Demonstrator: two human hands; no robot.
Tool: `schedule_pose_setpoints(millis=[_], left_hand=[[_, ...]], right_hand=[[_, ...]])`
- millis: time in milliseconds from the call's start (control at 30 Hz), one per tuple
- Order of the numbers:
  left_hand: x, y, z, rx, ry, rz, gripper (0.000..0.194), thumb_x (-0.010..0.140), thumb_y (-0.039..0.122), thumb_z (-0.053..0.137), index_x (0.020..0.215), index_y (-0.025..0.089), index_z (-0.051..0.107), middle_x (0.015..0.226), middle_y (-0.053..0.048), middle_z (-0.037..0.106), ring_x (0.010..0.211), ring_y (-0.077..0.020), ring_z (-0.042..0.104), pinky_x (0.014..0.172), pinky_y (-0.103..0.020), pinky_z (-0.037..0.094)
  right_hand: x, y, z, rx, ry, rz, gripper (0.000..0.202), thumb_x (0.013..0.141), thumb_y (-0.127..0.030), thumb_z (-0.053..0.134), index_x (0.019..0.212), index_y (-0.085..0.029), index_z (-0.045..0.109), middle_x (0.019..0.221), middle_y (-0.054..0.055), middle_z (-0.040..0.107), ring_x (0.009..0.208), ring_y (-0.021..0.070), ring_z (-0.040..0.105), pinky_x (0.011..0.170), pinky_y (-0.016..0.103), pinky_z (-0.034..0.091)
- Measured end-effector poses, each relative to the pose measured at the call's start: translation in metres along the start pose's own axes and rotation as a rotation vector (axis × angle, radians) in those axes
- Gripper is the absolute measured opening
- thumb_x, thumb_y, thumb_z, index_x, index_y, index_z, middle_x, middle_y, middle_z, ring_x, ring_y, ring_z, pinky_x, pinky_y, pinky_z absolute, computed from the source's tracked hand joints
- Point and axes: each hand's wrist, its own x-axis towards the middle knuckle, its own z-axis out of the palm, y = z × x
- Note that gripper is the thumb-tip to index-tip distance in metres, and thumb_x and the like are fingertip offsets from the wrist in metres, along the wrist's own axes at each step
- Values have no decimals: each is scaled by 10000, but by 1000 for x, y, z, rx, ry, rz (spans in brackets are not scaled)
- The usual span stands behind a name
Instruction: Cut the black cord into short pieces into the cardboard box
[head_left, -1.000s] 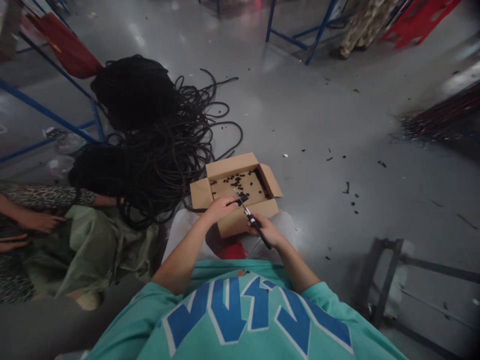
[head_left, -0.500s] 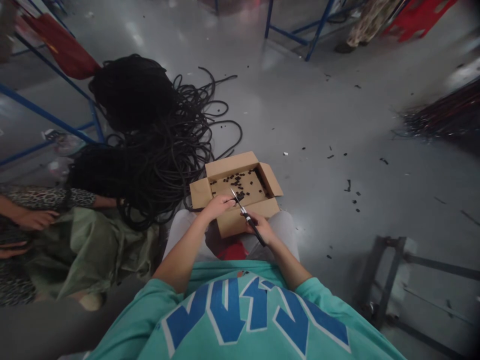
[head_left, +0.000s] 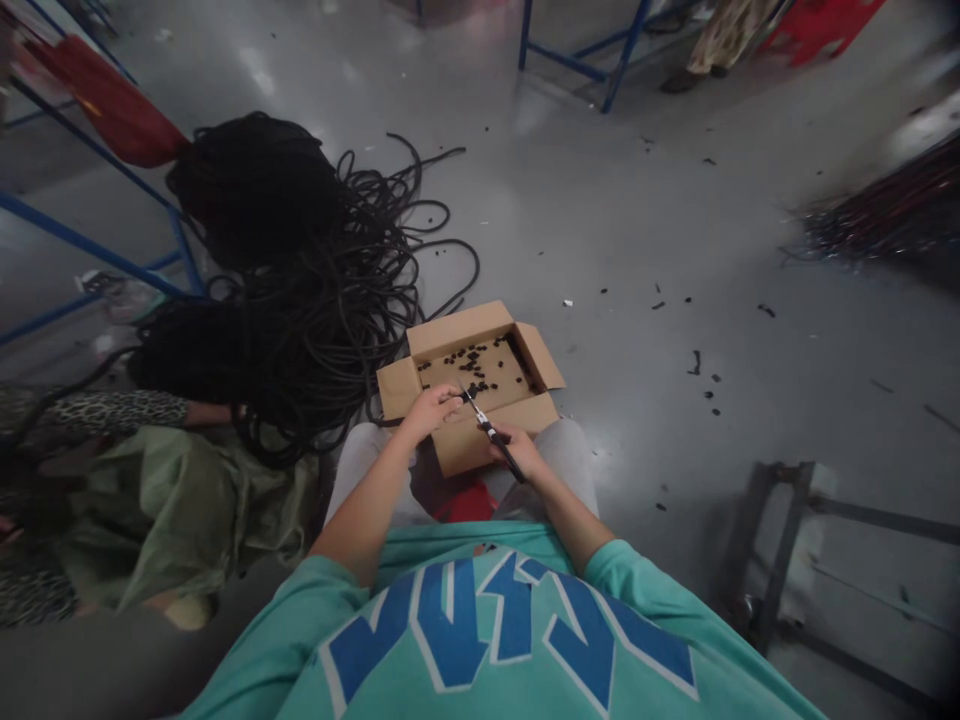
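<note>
My right hand (head_left: 519, 452) grips scissors (head_left: 504, 453) with black handles. Their slim metal blades point up and left, over the near side of an open cardboard box (head_left: 487, 318). Close to the blade tips, my left hand (head_left: 433, 410) is closed on a black cord (head_left: 388, 422), which runs in from the pile at the left. Most of the held part is covered by my fingers. Small cut black pieces (head_left: 471, 362) lie scattered on the bottom of the box, which rests by my knees with its flaps folded out.
A large heap of black cord (head_left: 255, 190) spreads on the floor at the left. Beside it sits a person in green trousers (head_left: 165, 500). Blue metal frames (head_left: 577, 65) stand farther off, a grey metal frame (head_left: 795, 550) at right. Black scraps (head_left: 696, 362) dot the floor.
My hands and the scissors have shifted slightly left. The neighbouring person's hand has left its place on the lap, and a black cord now rises across that person's sleeve.
</note>
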Motion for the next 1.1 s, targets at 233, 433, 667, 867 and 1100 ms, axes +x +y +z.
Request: schedule_pose_setpoints(millis=[233,433,667,867,1100], left_hand=[[13,3,-10,-64,-64,-98,227,639,317,574,735,112,552,486,36,493,369,-26,346,398,-173,264],[18,10,-11,-98,-122,-118,207,647,309,574,693,111,534,469,37,478,355,-27,348,388,-173,243],[32,-5,0,-22,-56,-139,131,682,250,518,672,123,488,518,37,482,386,-35,375,422,-182,297],[36,-22,3,69,-87,-49,124,651,136,504,770,129,538,579,34,510,506,-55,445,538,-195,361],[41,-25,-8,128,-50,-42,225,642,162,526,859,118,565,648,2,568,517,-72,479,573,-225,394]], right_hand=[[8,-13,-6,131,-129,55,567,507,-192,556,1068,-137,500,474,-81,440,383,53,381,387,184,286],[19,-13,-1,225,-107,64,524,511,-195,567,1031,-158,505,460,-93,417,368,41,360,372,171,248],[32,1,3,332,9,181,531,484,-189,564,1010,-154,497,405,-112,369,314,35,307,340,171,198],[38,10,-2,313,40,196,491,486,-182,556,974,-165,507,392,-110,381,302,38,312,328,168,205],[37,13,-4,304,84,190,506,492,-209,566,992,-169,498,398,-110,363,312,41,314,337,170,211]])
